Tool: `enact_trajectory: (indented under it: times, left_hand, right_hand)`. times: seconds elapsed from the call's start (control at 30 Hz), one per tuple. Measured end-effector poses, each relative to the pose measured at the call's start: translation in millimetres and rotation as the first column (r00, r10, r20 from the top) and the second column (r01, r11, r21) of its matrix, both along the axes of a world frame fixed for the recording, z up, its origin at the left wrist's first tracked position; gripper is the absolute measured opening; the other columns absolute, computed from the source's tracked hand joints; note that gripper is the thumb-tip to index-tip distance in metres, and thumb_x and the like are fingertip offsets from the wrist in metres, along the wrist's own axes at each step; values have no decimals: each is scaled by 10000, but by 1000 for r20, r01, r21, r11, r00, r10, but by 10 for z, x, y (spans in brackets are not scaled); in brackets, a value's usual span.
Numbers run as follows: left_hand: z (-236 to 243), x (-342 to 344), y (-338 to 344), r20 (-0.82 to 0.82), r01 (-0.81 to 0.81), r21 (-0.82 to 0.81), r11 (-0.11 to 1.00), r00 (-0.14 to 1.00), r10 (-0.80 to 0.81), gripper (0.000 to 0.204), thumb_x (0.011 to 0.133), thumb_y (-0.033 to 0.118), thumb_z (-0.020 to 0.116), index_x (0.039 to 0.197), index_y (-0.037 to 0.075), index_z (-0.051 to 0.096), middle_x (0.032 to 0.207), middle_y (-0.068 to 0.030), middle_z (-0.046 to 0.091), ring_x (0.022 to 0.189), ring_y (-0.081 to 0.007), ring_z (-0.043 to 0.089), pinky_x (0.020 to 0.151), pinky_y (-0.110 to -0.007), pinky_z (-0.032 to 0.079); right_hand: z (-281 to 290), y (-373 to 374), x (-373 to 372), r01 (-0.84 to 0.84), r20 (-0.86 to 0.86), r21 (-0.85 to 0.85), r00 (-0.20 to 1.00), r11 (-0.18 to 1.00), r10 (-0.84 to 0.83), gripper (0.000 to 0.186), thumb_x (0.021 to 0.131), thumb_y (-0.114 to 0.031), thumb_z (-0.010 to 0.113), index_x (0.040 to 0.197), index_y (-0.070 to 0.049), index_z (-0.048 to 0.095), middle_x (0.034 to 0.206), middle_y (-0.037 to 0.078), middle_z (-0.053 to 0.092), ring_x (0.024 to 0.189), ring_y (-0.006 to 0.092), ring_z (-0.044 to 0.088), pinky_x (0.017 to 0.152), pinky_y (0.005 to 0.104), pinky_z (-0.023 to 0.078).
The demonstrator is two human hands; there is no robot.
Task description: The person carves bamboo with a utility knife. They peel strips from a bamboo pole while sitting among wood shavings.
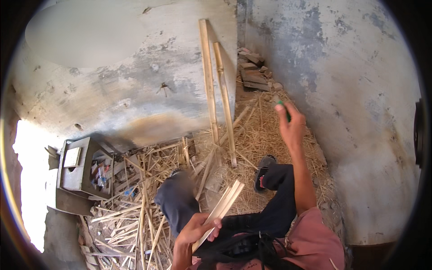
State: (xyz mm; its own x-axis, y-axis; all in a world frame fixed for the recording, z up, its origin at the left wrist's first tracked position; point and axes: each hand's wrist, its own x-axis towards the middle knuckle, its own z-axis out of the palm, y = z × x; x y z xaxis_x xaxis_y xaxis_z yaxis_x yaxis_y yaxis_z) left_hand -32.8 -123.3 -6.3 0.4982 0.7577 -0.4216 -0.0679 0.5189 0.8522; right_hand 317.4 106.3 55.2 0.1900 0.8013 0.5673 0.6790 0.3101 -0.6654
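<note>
My right hand (294, 123)'s gripping a green handle (288, 116) right of the wall edge (234, 67), my left hand (198, 228) slats (228, 198); leftward, a cabinet (81, 179)'s holding a bottle (102, 181).

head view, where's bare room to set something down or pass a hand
No wholly bare patch shows. The most open is the straw between the leaning strips and the right wall; a hand could probably pass there, left of the right hand. Left of the left leg is crowded: loose strips lie beside the grey box.
</note>
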Motion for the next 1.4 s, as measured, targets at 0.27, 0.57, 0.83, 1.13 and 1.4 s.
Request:
enact_trajectory:
  times: [0.27,0.57,0.83,1.13,1.4]
  left_hand:
    - [74,-18,289,-13,-387,206,899,917,398,317,1127,278,616,1007,-10,669,699,-69,677,540,-137,649,503,-270,532]
    - [24,225,406,-87,-307,231,923,939,334,357,1116,286,640,1026,-53,706,833,-121,750,719,-182,753,647,-299,616]
    - [32,314,424,-38,-348,159,924,933,358,399,1099,305,661,999,-77,720,832,-154,755,717,-204,759,657,-311,622]
    - [36,305,395,-20,-298,175,938,952,306,364,1120,296,631,1091,-61,694,846,-129,761,743,-200,760,684,-311,618]
    - [28,280,132,-515,-95,513,853,761,395,336,1031,259,763,1070,-43,622,757,-111,736,637,-168,727,586,-326,560]
  right_hand:
    - [-175,-415,-630,-519,-299,-72,826,852,478,413,1037,-455,701,1147,-65,783,732,-33,634,633,78,538,583,287,385]
    - [-313,-584,-863,-777,-592,-295,605,556,532,315,949,-294,856,1119,-35,800,773,-85,635,678,11,516,619,239,409]
    - [-350,-570,-799,-792,-614,-245,573,559,544,217,927,-230,882,937,-29,799,665,-83,586,599,11,463,540,248,331]
    - [-323,-610,-796,-763,-590,-266,612,590,526,214,929,-249,880,937,-44,820,656,-95,567,601,9,447,546,254,315]
    - [-458,-498,-777,-721,-623,-191,613,666,485,265,954,-278,855,1050,-35,812,699,-80,598,596,10,491,544,241,336]
